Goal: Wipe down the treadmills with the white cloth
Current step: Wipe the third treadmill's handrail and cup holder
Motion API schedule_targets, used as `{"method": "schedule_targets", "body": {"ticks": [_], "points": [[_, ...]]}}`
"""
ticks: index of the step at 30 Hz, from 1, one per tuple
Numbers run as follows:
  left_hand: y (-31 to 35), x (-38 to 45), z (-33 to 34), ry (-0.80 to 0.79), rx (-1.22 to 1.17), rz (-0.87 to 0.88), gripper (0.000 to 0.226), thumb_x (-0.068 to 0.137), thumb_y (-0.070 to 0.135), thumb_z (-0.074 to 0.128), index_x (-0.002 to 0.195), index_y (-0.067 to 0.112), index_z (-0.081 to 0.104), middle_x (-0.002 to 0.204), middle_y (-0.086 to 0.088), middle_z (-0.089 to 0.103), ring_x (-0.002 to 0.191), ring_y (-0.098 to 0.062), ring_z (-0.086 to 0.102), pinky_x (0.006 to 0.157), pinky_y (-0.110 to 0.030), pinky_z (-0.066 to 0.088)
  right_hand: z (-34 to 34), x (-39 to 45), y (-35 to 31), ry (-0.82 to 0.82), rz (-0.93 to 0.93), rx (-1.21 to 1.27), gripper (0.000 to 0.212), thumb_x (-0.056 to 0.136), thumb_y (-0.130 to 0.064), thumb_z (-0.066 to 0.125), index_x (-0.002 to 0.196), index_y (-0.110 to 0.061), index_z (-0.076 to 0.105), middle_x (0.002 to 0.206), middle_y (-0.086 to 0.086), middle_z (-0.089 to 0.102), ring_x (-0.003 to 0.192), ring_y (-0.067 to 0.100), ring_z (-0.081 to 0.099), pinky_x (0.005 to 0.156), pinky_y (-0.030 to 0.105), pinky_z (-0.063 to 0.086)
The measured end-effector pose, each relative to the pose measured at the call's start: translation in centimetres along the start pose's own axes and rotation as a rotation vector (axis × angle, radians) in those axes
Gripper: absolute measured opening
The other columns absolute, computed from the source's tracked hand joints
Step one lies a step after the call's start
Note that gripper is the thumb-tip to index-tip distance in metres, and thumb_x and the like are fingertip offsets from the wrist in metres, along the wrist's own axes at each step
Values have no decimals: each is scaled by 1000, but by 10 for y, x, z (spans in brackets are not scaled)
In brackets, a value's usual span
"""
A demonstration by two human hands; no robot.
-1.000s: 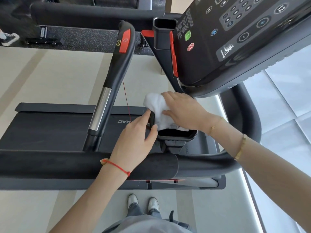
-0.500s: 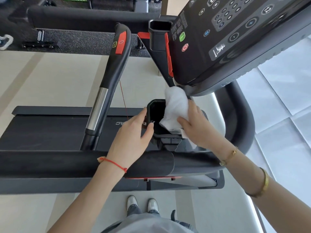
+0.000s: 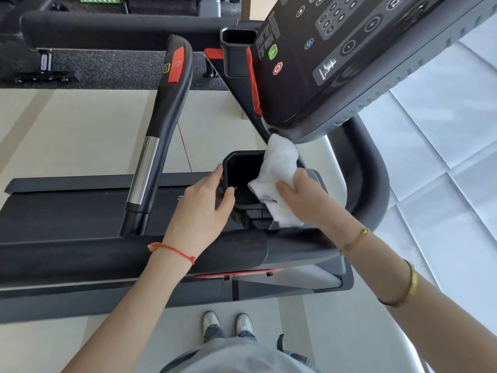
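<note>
— Where do we have the white cloth [image 3: 279,170] just now?

— In our right hand [image 3: 304,200]; the fingers are closed on its lower part, and it is draped over the right rim of the black cup holder [image 3: 242,168] on the treadmill [image 3: 67,254]; its upper end reaches up beside the lower edge of the console [image 3: 349,63].

— And our left hand [image 3: 201,208]?

— It grips the holder's left wall; thumb at the near rim, fingers curled round the outside; the red string bracelet [image 3: 174,250] sits on that wrist, above the padded front bar [image 3: 80,259].

— Anything else we see?

— The side handle with its red button [image 3: 176,64] rises to the left; our shoes [image 3: 228,323] stand on the pale floor below.
</note>
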State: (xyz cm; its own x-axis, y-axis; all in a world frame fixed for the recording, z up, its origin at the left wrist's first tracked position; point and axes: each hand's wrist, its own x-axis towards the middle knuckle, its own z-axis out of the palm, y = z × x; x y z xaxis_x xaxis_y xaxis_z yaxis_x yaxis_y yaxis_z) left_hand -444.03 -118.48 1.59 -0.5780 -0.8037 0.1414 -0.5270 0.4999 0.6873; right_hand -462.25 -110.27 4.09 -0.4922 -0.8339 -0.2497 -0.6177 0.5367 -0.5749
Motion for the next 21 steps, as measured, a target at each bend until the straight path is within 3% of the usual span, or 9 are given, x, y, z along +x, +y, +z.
{"method": "schedule_targets", "body": {"ticks": [4,8,11,14,17,21], "points": [[1,0,0,0,3,2,51,97,31,48,146,21,42,98,-1,67,91,-20,64,85,-45,53,-6,-12,4,-71,83,104,32,99,-36,46,100,-4,45,72,-4,44,60,8,41,49,19,30],[1,1,0,-13,10,-2,53,96,33,46,147,22,40,98,-2,66,91,-21,64,83,-44,54,-13,6,-12,-146,71,19,22,101,-29,44,96,-7,43,72,-4,37,72,13,42,51,17,28],[2,1,0,-15,13,-8,53,97,32,47,148,22,39,100,-2,66,93,-21,64,84,-44,54,-17,18,-21,-78,-39,114,14,99,-18,49,108,-7,50,78,-4,45,74,16,47,57,17,38],[1,1,0,2,19,-6,53,97,32,48,148,21,40,104,-3,68,95,-21,65,86,-44,54,-12,11,-16,-31,-44,94,15,99,-19,50,103,-15,36,76,-7,42,69,14,46,53,8,38],[1,2,1,10,22,1,52,97,31,49,147,20,42,103,-4,68,92,-21,65,85,-44,55,-5,2,-2,-104,28,48,20,100,-29,45,104,-11,37,79,0,45,83,24,48,61,29,39],[0,3,2,1,24,-2,53,97,32,48,148,19,40,108,-2,67,96,-18,65,88,-41,54,-7,11,0,-111,34,56,18,99,-31,48,96,-16,39,76,-3,40,68,16,44,56,18,32]]}}
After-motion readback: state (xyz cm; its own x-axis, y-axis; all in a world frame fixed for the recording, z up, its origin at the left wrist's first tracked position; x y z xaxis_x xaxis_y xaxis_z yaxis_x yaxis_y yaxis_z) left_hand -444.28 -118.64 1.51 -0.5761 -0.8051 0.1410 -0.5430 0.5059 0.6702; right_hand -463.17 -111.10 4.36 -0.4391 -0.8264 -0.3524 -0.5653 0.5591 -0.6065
